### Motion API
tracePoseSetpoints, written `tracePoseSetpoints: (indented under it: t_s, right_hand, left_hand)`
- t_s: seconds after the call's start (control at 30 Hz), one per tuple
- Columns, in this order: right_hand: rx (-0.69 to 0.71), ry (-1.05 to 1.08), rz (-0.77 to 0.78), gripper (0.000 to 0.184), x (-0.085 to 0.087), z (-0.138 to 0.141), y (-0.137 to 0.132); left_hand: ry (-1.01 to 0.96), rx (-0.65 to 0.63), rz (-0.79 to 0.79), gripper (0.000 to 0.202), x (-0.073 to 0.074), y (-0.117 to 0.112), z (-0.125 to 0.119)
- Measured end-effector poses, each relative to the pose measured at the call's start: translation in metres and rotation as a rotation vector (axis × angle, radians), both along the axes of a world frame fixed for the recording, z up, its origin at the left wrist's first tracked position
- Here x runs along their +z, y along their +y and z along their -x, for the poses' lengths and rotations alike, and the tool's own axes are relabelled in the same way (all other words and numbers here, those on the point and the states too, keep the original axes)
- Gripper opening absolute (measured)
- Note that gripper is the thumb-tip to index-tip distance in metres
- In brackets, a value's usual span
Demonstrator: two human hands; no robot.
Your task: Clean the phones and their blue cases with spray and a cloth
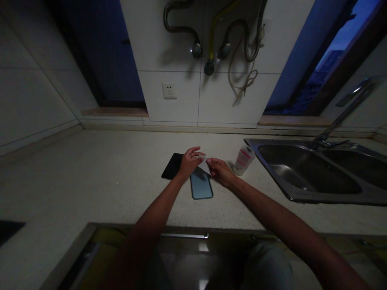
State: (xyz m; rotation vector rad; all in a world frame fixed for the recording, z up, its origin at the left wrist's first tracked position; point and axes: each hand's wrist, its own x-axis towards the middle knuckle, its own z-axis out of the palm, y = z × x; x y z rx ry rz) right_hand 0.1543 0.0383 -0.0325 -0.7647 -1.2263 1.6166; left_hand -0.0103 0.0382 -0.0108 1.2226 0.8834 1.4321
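Observation:
Above the counter, my left hand [188, 163] and my right hand [220, 171] meet at a thin white piece [204, 166], perhaps paper or film. My left thumb and fingers close on its upper left edge, with the other fingers lifted. The right fingertips pinch its other side. Directly below lies a light blue phone case [201, 188] with a dark rim, its upper end covered by the hands and the white piece. A black phone [171, 166] lies flat at the left, partly behind my left hand.
A translucent container with pink print [244, 160] stands right of my right hand, close to the steel double sink [287, 196]. The faucet [341, 114] rises behind the sink. Pipes and a wall socket [169, 91] are on the tiled wall. The pale counter [121, 169] ends at a front edge.

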Motion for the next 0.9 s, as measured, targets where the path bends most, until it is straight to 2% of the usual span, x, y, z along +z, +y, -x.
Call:
tracePoseSetpoints:
  t_s: [0.13, 0.3, 0.47, 0.7, 0.8, 0.9]
  right_hand:
    - [0.040, 0.024, 0.072, 0.046, 0.004, -0.002, -0.003]
    - [0.042, -0.004, 0.099, 0.042, 0.006, -0.006, -0.001]
    - [-0.065, 0.037, 0.063, 0.038, 0.010, -0.008, 0.002]
    - [-0.228, 0.082, 0.037, 0.026, 0.007, -0.010, 0.009]
    - [-0.290, 0.178, 0.051, 0.019, 0.002, -0.010, 0.014]
    - [-0.302, 0.258, 0.139, 0.014, 0.002, -0.010, 0.016]
  left_hand:
    - [0.017, -0.050, -0.016, 0.057, 0.001, 0.000, 0.002]
    - [0.018, -0.035, -0.008, 0.064, -0.004, 0.004, 0.002]
    - [-0.003, 0.036, 0.009, 0.070, -0.004, 0.006, 0.002]
    - [0.002, 0.202, 0.009, 0.058, -0.005, 0.014, 0.008]
    - [0.187, 0.385, 0.032, 0.038, -0.002, 0.013, 0.014]
    - [0.683, 0.560, -0.057, 0.022, 0.001, 0.007, 0.018]
